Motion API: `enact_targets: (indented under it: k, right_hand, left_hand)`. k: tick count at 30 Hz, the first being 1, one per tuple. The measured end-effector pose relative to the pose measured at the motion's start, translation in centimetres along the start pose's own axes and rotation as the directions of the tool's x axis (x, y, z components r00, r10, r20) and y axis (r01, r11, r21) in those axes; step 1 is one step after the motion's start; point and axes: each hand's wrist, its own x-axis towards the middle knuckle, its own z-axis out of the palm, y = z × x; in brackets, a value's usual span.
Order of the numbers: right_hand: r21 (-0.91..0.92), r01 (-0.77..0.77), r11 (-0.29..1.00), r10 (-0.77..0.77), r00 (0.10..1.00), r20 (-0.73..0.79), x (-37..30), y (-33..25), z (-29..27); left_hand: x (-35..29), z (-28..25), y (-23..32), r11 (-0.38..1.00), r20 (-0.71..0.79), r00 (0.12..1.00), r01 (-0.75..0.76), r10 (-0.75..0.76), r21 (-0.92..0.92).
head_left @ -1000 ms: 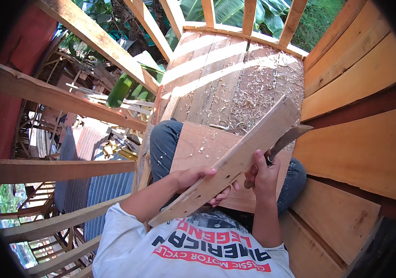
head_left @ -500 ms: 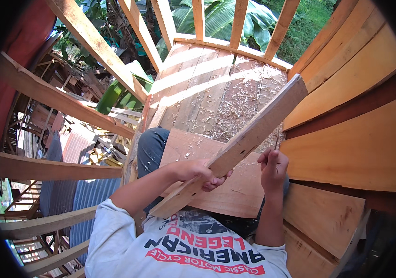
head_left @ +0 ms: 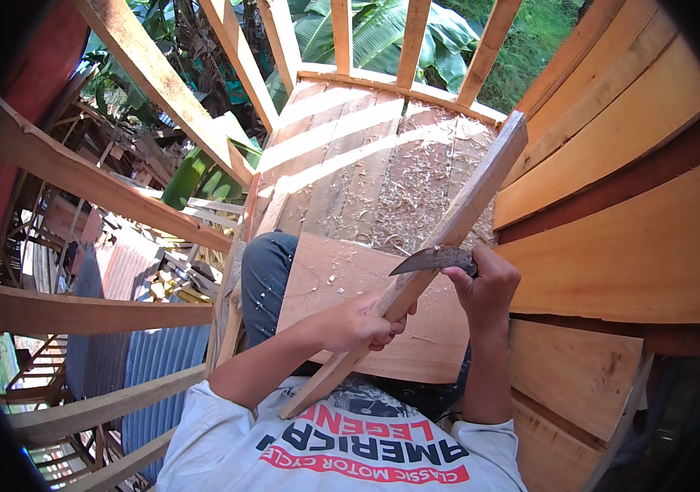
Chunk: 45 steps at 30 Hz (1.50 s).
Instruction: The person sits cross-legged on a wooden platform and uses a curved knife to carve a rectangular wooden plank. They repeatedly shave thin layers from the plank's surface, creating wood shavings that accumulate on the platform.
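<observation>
My left hand point(head_left: 364, 321) is closed round the lower part of a long wooden board point(head_left: 471, 195). The board slants from my shirt up to the right, its far end raised above the floor. In my right hand point(head_left: 488, 283) is a knife point(head_left: 434, 260) with a dark, curved blade, gripped by its handle. Its blade points left and lies across the board, a little beyond my left hand; whether the edge touches the wood I cannot tell. Over my lap rests a flat piece of plywood point(head_left: 334, 271) with a few small chips on it.
Curled wood shavings point(head_left: 424, 189) cover much of the plank floor point(head_left: 325, 156) ahead. Wooden railing slats point(head_left: 170, 90) stand along the left and far sides. Orange-brown wooden panels point(head_left: 620, 254) line the right. Below the left railing are corrugated metal sheets point(head_left: 165, 361) and scattered timber.
The knife has swung from beside the board to lie across it, as my right hand rose and turned. My left hand has tilted the board more upright, turning its narrower side up.
</observation>
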Motion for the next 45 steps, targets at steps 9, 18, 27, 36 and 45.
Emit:
enact_targets:
  k: [9,18,27,36,45]
  right_hand:
    - [0.071,-0.265,0.962,0.272,0.953,-0.132,2.9,2.9,1.6]
    - [0.238,-0.247,0.939,0.252,0.968,0.011,0.6,0.0,-1.5]
    - [-0.023,0.099,0.995,-0.098,0.994,0.041,0.5,-2.3,-0.5]
    - [-0.088,0.059,0.994,-0.063,0.997,-0.038,2.7,-1.3,0.0]
    - [0.035,-0.498,0.867,0.497,0.857,-0.134,8.3,5.7,-1.8]
  left_hand:
    - [-0.5,-0.6,-1.2,0.998,-0.062,0.997,0.032,-0.036,-0.053]
    - [-2.2,-1.6,-2.9,1.0,-0.114,0.993,0.011,-0.013,-0.018]
    - [-2.9,0.1,-2.3,0.993,-0.173,0.983,-0.042,0.06,0.107]
    - [-3.6,0.5,-2.4,0.994,-0.208,0.975,-0.059,0.078,0.094]
    - [-3.5,0.4,-4.3,0.988,-0.055,0.994,-0.085,0.093,0.128]
